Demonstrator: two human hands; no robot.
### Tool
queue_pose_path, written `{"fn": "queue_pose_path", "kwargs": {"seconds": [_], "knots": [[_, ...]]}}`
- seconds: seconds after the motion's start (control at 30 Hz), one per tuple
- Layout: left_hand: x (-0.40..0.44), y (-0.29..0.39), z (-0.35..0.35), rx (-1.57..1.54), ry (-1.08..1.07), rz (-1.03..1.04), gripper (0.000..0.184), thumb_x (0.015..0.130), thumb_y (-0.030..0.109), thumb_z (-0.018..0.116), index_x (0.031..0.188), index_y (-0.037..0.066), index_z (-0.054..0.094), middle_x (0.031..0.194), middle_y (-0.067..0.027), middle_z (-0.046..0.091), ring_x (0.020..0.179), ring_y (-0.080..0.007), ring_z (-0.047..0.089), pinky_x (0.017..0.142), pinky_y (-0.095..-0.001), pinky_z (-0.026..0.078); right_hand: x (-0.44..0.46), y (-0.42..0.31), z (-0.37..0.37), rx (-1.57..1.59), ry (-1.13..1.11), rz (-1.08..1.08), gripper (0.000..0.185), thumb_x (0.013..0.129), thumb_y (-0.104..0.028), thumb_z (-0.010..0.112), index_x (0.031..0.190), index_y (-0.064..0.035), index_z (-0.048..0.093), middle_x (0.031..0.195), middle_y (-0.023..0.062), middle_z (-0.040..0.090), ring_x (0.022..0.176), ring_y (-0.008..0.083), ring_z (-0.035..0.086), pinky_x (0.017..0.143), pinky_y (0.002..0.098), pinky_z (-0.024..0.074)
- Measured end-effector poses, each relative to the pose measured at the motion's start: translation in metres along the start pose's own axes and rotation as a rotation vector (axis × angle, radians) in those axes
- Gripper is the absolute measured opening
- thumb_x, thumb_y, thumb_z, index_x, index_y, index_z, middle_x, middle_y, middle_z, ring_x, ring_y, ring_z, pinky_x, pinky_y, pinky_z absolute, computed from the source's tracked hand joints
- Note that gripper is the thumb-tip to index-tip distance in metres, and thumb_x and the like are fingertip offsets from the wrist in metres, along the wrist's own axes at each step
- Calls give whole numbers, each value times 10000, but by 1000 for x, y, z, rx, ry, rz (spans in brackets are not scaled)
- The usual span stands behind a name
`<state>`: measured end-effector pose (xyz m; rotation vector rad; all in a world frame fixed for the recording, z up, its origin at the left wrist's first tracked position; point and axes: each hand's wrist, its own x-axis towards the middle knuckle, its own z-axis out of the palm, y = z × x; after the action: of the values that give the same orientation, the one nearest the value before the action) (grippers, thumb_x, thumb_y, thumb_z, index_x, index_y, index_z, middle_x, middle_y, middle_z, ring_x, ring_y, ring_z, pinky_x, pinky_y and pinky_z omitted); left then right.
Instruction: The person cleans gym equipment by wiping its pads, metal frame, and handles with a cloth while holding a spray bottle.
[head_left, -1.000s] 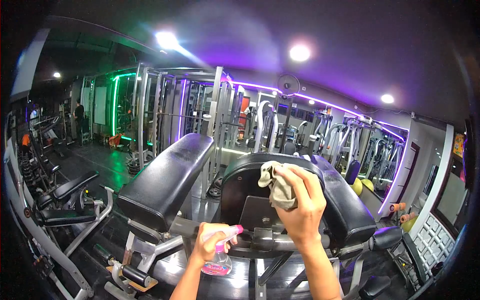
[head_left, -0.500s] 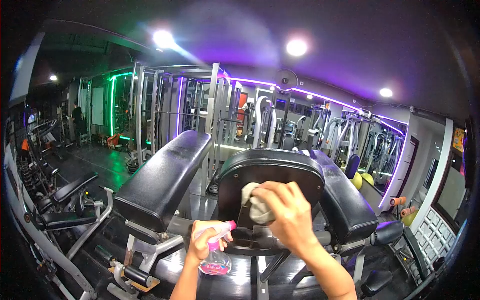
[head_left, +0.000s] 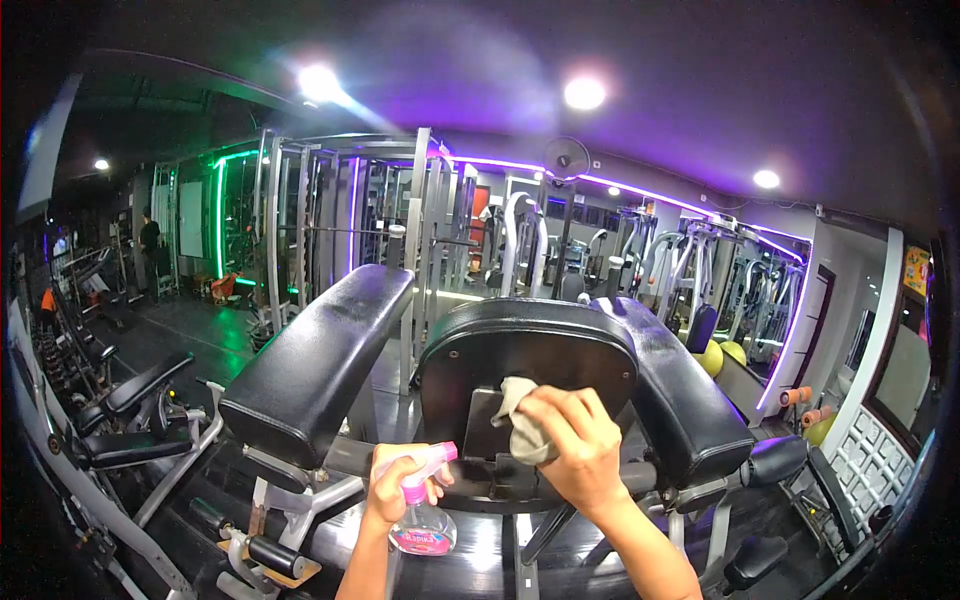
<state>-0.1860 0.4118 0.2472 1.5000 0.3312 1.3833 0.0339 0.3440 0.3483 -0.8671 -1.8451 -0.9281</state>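
Two hands occupied. Left hand [head_left: 398, 482], 7 o'clock: wrapped round the top of a spray bottle [head_left: 424, 538], pink nozzle [head_left: 441, 453] toward 3, presumably for easy squeezing. Right hand [head_left: 580, 448], 5 o'clock: pinching bunched cloth [head_left: 526, 432] at the upright pad [head_left: 535, 355], likely wadded for grip; contact unclear.

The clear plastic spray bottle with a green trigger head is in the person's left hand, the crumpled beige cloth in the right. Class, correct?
No: the head view shows a pink trigger head, not green. The clear plastic spray bottle is in the left hand, the crumpled beige cloth in the right hand.
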Motion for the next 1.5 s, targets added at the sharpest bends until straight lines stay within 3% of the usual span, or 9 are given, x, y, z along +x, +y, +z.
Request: {"fn": "queue_pose_path", "kwargs": {"seconds": [0.43, 0.73, 0.8, 0.87, 1.0, 1.07, 1.27, 1.37, 1.5], "knots": [[1, 0, 0, 43, 0, -12, 569, 822, 379, 444, 780, -148, 657, 704, -249, 662, 487, -248, 625, 459, -303, 512, 24, 22, -32, -70, 287, 102, 469, 555, -11, 808, 1002, -109, 700, 995, 67, 672, 863, 269, 623, 733, 358, 519], [0, -1, 0, 60, -16, -15, 583, 824, 393, 444, 783, -147, 659, 710, -252, 665, 481, -249, 620, 460, -303, 514, -49, 25, -19, -18, 226, 323, 430, 575, -69, 844, 979, -65, 694, 995, 90, 670, 854, 275, 635, 721, 365, 518], [0, -1, 0, 67, -19, -8, 588, 826, 398, 444, 784, -148, 659, 711, -252, 665, 481, -249, 620, 459, -302, 514, -44, 32, -21, -76, 250, 232, 421, 592, -72, 837, 992, -76, 704, 993, 82, 671, 851, 271, 633, 724, 362, 515], [0, -4, -4, 20, -56, 6, 539, 848, 347, 457, 900, -141, 679, 738, -204, 681, 508, -211, 629, 503, -280, 518, -22, 36, -29, -81, 312, 176, 414, 620, -64, 820, 1019, -100, 717, 993, 75, 672, 858, 270, 626, 730, 364, 510], [1, -1, 0, 68, -11, -19, 587, 820, 400, 452, 789, -150, 653, 708, -253, 662, 486, -252, 623, 449, -301, 517, 13, 41, -41, -63, 370, 133, 392, 646, -56, 803, 1025, -95, 710, 997, 88, 670, 871, 283, 630, 739, 377, 508], [1, -2, -1, 71, -20, -19, 587, 818, 401, 453, 789, -151, 651, 705, -253, 659, 488, -255, 623, 450, -301, 516, 10, 39, -39, -19, 364, 208, 363, 650, -57, 806, 998, -57, 705, 983, 120, 651, 911, 299, 646, 814, 376, 516], [0, -3, -1, 69, -6, -35, 578, 817, 395, 454, 775, -147, 650, 702, -255, 657, 485, -258, 621, 461, -304, 518, -57, 32, -15, 36, 340, 442, 423, 614, -101, 837, 1002, -65, 675, 993, 130, 624, 910, 310, 651, 776, 389, 531], [0, -5, -3, 28, -62, -9, 506, 834, 321, 455, 853, -136, 672, 728, -200, 675, 502, -212, 626, 495, -279, 516, -86, 22, -1, 70, 280, 531, 454, 602, -89, 850, 1015, -56, 666, 991, 127, 616, 913, 306, 656, 773, 385, 534], [1, -4, -1, 51, -41, -7, 542, 832, 357, 446, 816, -141, 659, 716, -227, 666, 489, -236, 623, 479, -293, 516, -80, 23, -1, 153, 364, 560, 326, 661, -34, 777, 972, -25, 677, 985, 131, 638, 893, 281, 651, 812, 357, 515]]}}
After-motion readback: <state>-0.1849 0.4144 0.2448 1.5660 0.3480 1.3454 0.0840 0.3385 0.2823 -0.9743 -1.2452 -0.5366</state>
